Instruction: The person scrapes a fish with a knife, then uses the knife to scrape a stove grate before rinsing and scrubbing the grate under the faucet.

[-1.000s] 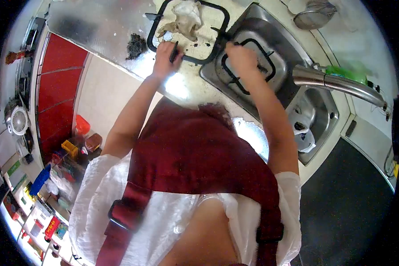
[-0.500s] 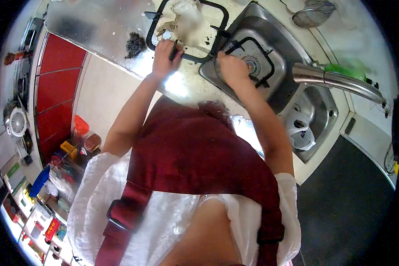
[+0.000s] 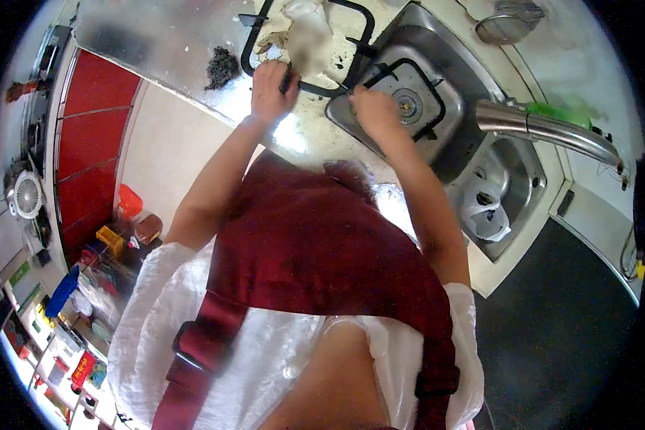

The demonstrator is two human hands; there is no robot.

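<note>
The counter grate (image 3: 321, 90) could slide or tip if the left hand (image 3: 271, 92) slackens: it lies on the counter (image 3: 313, 135) just left of the sink (image 3: 460, 64), its near corner close to the rim, and a wet, slick surface would help it skid. A black prong stands up beside the left fingers, which are curled narrowly around the near bar; pressing down hard there could jab or pinch them. The right hand (image 3: 377, 111) hangs over the sink's near left corner, blurred, its fingers bunched close together; whether they grip a bar, hold something small or only touch, I cannot tell. If it pulls carelessly, the sink grate (image 3: 441, 104), inside the sink around the drain (image 3: 407, 107), could scrape the steel, and the two frames, so near each other, could knock together. Dark crumbs (image 3: 339, 64) within the counter grate, left of the sink, could get swept into the basin and collect at the drain

Both grates look black and matte, rounded squares with stubby prongs; the sink grate seems the smaller. A pale wad (image 3: 308, 36) lies inside the counter grate, and a scrubber (image 3: 222, 68) lies farther left of the sink
</note>
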